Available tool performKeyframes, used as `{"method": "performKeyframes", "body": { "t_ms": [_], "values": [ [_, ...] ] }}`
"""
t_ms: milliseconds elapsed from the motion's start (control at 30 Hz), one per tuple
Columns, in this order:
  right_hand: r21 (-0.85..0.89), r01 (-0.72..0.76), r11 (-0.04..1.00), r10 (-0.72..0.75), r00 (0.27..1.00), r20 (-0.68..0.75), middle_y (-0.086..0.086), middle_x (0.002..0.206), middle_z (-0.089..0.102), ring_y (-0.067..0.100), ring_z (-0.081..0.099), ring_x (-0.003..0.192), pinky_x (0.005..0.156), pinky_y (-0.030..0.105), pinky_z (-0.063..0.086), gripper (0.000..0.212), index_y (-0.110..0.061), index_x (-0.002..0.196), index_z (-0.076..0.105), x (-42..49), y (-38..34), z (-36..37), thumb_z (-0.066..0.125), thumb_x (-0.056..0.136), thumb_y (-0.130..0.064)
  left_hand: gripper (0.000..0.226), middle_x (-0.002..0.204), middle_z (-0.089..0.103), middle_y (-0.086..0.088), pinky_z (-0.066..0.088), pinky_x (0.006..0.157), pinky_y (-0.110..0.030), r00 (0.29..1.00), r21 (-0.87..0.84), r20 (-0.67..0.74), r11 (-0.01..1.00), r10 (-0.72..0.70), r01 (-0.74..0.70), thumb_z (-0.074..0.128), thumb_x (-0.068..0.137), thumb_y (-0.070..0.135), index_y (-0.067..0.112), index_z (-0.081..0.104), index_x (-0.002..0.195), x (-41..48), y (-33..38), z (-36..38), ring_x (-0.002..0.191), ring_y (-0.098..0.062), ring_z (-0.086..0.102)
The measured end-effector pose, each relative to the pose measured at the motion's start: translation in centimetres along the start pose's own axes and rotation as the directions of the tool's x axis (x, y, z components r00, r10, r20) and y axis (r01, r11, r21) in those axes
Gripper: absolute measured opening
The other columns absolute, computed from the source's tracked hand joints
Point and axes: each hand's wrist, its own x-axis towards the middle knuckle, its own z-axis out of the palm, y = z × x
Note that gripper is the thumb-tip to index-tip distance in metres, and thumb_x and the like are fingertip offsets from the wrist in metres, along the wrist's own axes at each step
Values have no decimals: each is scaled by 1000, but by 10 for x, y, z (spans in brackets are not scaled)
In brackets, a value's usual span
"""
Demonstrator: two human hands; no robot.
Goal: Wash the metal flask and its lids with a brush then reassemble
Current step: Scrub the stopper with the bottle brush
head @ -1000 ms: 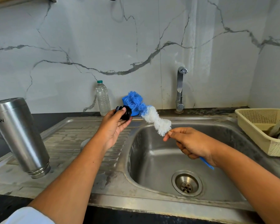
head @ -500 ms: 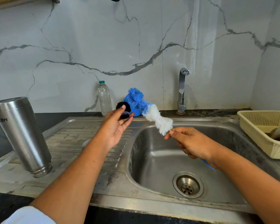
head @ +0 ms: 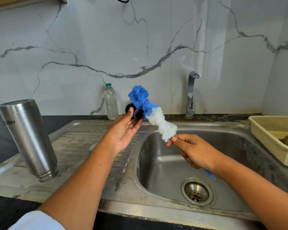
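The black lid [head: 134, 112] is pinched at the fingertips of the left hand [head: 123, 133], raised above the sink's [head: 165, 163] left edge. The blue-and-white head of the brush [head: 150, 112] lies against it; the right hand [head: 194, 151] is curled round the brush's handle over the basin. The metal flask [head: 27, 138] stands mouth-down on the stained steel drainboard [head: 76, 146]. Behind, on the dark counter [head: 65, 117], stand a water bottle [head: 111, 102] and a tap [head: 191, 93] against a veined marble wall [head: 90, 47]; a cream basket [head: 273, 136] sits at the right
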Motion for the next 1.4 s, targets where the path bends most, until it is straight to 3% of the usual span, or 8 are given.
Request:
{"method": "performKeyframes", "body": {
  "t_ms": [233,400,567,700,900,1067,1233,1400],
  "values": [
    [-42,-24,999,27,997,74,-2,58,29,13,21,50,44,28,19,31,-28,98,74,-3,-2,-6,47,107,-39,41,124,71,-23,58,98,-43,991,-45,-98,995,90,-94,67,98,17,-1,55,133,6,3,-6,113,-32,72],
    [-11,-12,1000,12,999,49,-1,58,27,14,20,51,46,29,17,31,-28,96,74,-1,-4,0,48,107,-38,30,120,74,-18,62,91,-37,999,76,-1,996,44,-44,63,100,15,2,60,127,0,-4,-1,110,-29,73],
    [-22,-40,999,42,996,74,-2,58,27,12,20,49,44,27,18,31,-24,100,74,-3,-1,-4,47,107,-38,52,125,69,-23,60,96,-42,984,-50,-121,989,133,-140,73,89,15,2,53,135,8,8,-11,116,-35,70],
    [0,-55,999,55,998,36,-1,59,27,12,21,49,45,27,17,31,-22,103,73,0,0,0,45,108,-36,43,121,71,-23,62,91,-40,999,99,-16,995,36,-34,73,83,13,2,56,121,0,0,-6,113,-33,72],
    [1,-76,997,75,993,86,-2,59,28,12,20,50,45,28,16,31,-24,102,74,-4,1,-6,47,107,-39,40,122,71,-22,62,90,-39,986,-27,-115,992,122,-126,73,91,14,3,54,126,9,6,-8,110,-30,73],
    [33,-79,996,77,996,50,-2,59,28,13,19,50,45,28,17,31,-23,103,72,2,2,-2,45,108,-36,42,126,68,-28,63,87,-41,1000,86,16,996,9,-10,75,82,10,3,56,119,-2,-1,-1,108,-32,74],
    [12,-90,996,89,990,113,-3,58,29,12,19,50,44,27,16,31,-24,103,73,-4,3,-3,47,107,-39,48,120,70,-23,61,92,-41,989,-48,-125,995,80,-86,70,94,12,-3,50,135,5,5,-7,111,-32,72],
    [25,-76,997,74,993,91,-2,59,28,12,19,49,44,26,16,30,-21,105,72,0,3,1,45,108,-35,58,119,72,-25,63,86,-35,998,5,-57,1000,14,-14,70,93,9,-8,46,143,1,3,-6,110,-31,73]
  ]
}}
